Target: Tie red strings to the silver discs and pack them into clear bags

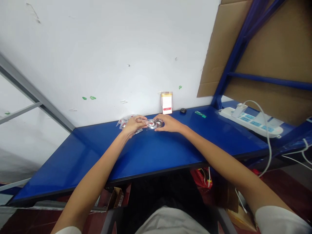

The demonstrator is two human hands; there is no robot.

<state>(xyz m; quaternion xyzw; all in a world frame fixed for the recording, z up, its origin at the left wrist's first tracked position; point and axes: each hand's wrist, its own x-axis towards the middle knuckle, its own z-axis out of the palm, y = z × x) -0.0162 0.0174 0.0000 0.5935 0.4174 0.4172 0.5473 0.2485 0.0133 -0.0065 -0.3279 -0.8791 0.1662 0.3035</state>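
Note:
Over the far middle of the blue table, a round silver piece with a red mark in a clear plastic bag [151, 124] is between my two hands. My left hand [133, 125] pinches the bag's left edge between thumb and fingers. My right hand [169, 123] curls around a second round, shiny metal piece [159, 123], right beside the bagged one; whether the two are joined I cannot tell. Several more clear bags with silver round pieces [123, 124] lie in a pile behind and left of my left hand, which partly covers them.
A phone with a lit screen [167, 103] leans against the white wall [146, 48]. To its right on the blue table [156, 152] lie a small black round object [183, 110] and a green-and-white item [200, 114]. A white power strip [251, 122] with cables sits at the right.

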